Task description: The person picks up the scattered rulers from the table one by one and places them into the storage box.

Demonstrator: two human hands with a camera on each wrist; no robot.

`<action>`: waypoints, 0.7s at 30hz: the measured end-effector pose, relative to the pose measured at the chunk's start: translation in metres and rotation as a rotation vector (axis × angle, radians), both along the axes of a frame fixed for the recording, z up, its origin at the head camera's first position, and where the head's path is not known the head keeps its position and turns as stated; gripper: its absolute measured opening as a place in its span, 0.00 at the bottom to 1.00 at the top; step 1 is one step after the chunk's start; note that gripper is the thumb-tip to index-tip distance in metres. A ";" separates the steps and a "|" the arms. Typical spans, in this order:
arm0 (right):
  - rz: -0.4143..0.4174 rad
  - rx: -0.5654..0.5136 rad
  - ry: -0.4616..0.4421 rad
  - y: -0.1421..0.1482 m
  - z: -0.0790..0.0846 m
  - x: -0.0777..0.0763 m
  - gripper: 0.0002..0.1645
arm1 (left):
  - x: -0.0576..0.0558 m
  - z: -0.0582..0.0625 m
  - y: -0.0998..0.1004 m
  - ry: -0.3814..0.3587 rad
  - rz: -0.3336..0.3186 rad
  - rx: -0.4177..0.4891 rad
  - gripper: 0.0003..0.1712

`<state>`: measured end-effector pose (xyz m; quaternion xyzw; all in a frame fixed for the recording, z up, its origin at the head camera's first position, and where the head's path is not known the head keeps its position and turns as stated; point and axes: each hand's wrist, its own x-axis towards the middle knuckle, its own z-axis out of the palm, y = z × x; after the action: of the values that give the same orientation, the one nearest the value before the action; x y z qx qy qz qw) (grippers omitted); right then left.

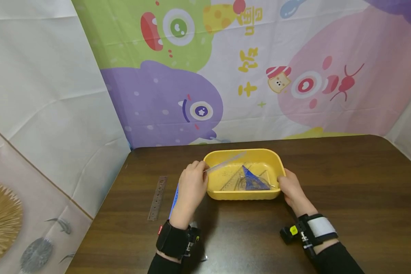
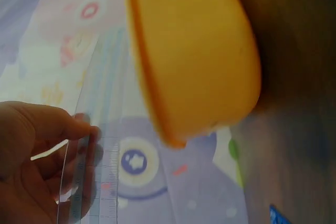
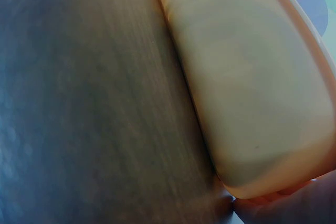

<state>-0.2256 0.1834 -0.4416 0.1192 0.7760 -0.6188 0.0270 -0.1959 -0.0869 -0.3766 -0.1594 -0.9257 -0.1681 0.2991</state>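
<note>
My left hand point(image 1: 193, 182) pinches a clear plastic ruler point(image 2: 107, 156) between thumb and fingers at the left end of a yellow basin point(image 1: 243, 195). In the head view the ruler slants up and right over the basin's inside. At the opposite end, my right hand point(image 1: 291, 186) grips the basin wall, its fingertips partly hidden; the right wrist view shows it low beside the basin's corner. Inside the basin lie a blue set square point(image 1: 255, 182) and clear set squares point(image 1: 231, 183), overlapping one another.
Left of my left arm, a short see-through ruler point(image 1: 156, 198) lies on the brown table point(image 1: 356, 190). A blue strip point(image 1: 173, 201) shows beside my left forearm, partly covered by it. A cartoon-printed cloth point(image 1: 260, 114) hangs behind the table's far edge.
</note>
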 end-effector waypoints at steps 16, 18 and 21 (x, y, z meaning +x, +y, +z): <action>-0.002 0.006 0.006 -0.001 -0.001 0.000 0.30 | 0.004 -0.024 0.031 -0.119 -0.144 -0.293 0.16; -0.002 0.006 0.004 0.000 -0.001 0.000 0.30 | 0.003 -0.025 0.032 -0.141 -0.180 -0.302 0.17; -0.001 0.008 -0.002 0.000 -0.001 0.000 0.30 | 0.002 -0.024 0.030 -0.157 -0.204 -0.264 0.17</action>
<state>-0.2257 0.1838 -0.4424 0.1200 0.7784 -0.6156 0.0269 -0.1939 -0.0567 -0.4001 -0.2767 -0.9393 -0.0863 0.1839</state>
